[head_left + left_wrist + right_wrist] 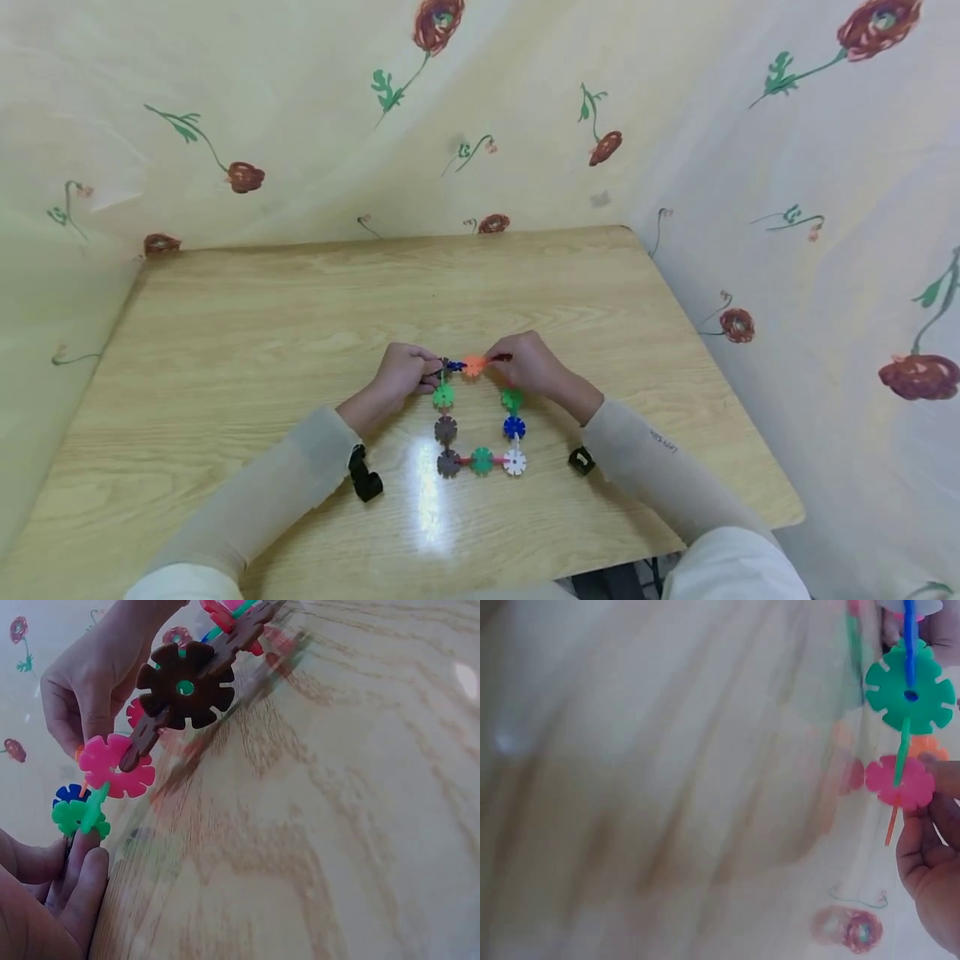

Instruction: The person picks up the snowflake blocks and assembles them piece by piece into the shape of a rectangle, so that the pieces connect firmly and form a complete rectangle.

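Notched, flower-shaped plastic discs are linked edge to edge into a roughly square chain. Its left side carries a light green disc [444, 396] and a brown disc [446, 429]; a white disc [514, 462] forms the near right corner. My left hand [405, 372] pinches the chain at the far left corner, close to a blue disc [455, 365]. At the far right corner my right hand [528, 362] pinches the chain beside an orange disc [473, 366]. A pink disc [900, 782] touches fingers in the right wrist view. Fingers partly hide both held pieces.
The chain is over a wood-grain table [300, 308]. Black wrist mounts [365, 475] show beside both forearms. Flower-patterned sheeting [315, 117] hangs behind the table and along its sides. Dark cables and a dark object [611, 581] lie below the near edge.
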Demonstrator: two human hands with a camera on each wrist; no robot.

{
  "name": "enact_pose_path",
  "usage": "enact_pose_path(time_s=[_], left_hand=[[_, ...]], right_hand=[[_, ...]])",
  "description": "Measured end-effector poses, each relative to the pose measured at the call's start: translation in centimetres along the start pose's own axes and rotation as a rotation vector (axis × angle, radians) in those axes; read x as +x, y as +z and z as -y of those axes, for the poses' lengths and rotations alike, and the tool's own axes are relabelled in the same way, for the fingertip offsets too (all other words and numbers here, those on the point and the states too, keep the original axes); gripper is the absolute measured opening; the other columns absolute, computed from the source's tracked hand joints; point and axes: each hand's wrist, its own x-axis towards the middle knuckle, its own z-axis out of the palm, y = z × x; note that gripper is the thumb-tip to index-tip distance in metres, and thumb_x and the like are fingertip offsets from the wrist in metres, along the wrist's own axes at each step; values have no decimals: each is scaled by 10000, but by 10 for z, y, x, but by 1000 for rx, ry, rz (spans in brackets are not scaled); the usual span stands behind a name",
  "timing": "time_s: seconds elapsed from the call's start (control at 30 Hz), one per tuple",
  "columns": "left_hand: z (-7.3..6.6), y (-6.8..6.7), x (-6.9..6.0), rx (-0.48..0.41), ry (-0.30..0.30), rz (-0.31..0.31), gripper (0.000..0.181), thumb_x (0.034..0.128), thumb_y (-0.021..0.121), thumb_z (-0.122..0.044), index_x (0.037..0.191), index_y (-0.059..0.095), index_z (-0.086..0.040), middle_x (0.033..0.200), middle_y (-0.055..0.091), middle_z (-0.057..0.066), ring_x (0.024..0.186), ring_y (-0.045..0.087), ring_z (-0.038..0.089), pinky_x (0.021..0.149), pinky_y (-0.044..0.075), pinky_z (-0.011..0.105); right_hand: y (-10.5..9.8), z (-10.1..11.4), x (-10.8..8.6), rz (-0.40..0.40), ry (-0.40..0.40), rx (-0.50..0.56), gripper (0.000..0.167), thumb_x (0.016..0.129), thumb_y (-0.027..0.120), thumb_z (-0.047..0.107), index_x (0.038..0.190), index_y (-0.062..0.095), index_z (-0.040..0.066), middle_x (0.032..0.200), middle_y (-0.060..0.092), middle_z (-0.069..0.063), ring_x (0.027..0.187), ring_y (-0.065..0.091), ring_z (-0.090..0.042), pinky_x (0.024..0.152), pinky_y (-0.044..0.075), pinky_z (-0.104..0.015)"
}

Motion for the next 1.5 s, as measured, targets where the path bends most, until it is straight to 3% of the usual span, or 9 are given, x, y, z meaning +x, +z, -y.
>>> enact_pose_path(time_s=[0.1,0.2,0.27,0.37,0.47,0.63,0.87,1.23,1.5], left_hand=[[-2,0,0,-2,3,9,128,966,657,-25,1033,728,58,936,722,153,695,684,187,619,603,283],[-3,0,-2,-4,0,21,133,968,652,-21,1043,720,66,934,716,157,700,684,190,635,607,291],[-2,-2,-2,-5,-6,19,135,967,650,-19,1045,719,67,925,712,156,698,681,192,636,608,293],[-2,-3,-2,2,-9,15,137,960,654,-16,1047,718,67,914,708,152,693,677,194,633,609,295],[-1,-3,-1,14,-5,20,146,956,656,-25,1050,718,68,909,711,153,694,680,195,630,608,297],[-2,-1,-2,16,-3,29,154,948,664,-26,1055,718,71,901,716,157,690,686,197,631,610,302],[0,-2,0,18,0,21,146,952,658,-21,1045,723,71,888,715,157,668,682,188,611,606,295],[-2,-1,-1,39,-2,-4,144,951,663,-28,1038,724,68,897,718,154,671,687,182,600,602,287],[0,1,0,36,5,-18,130,949,666,-22,1016,721,76,905,720,160,675,694,184,611,607,294]], right_hand=[[-10,-1,-3,-9,102,15,131,941,707,58,1053,764,18,974,741,-77,857,692,-194,741,591,-324],[-19,-3,-7,-23,301,40,162,970,665,93,1090,734,8,954,710,-80,823,654,-202,708,567,-347],[-21,-5,-10,16,438,83,185,989,642,137,1104,717,14,927,697,-68,790,640,-188,679,550,-333],[-18,-8,-14,124,579,223,224,1004,620,177,1129,689,4,885,700,-80,738,647,-183,644,554,-318],[-13,-10,-16,162,645,377,229,1000,620,130,1163,670,-24,869,706,-98,718,661,-180,632,574,-304],[-8,-14,-16,109,698,518,226,997,607,55,1191,663,-46,863,692,-113,671,627,-160,588,550,-260],[-5,-22,-14,61,714,612,263,1004,602,70,1235,664,-38,878,688,-103,647,593,-125,578,528,-225],[-6,-15,-9,73,711,650,265,995,613,37,1237,664,-60,889,707,-105,651,612,-122,594,552,-230],[2,-20,-7,8,715,634,234,974,636,18,1181,701,-71,864,721,-112,606,611,-98,563,542,-204]])
